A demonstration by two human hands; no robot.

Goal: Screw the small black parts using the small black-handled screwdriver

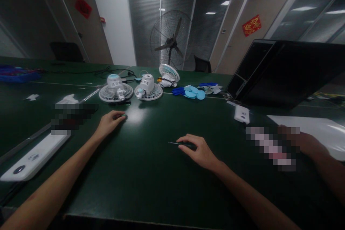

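Observation:
On the left of the dark green table [140,194], my left hand [110,122] pinches a small dark object [124,116] whose kind I cannot make out. It is just in front of two white fan heads, one [115,90] at the left and one [148,88] beside it, both lying grille down. Right of the middle, my right hand [198,150] is closed round a screwdriver [187,145] with a dark handle, its thin metal shaft pointing left.
A third fan head [169,75] leans behind, near light blue fan blades [192,92] and blue gloves [178,91]. White power banks lie left [37,156] and right [242,114]. Another person's hand [302,142] is at the right, below a large black monitor [285,72].

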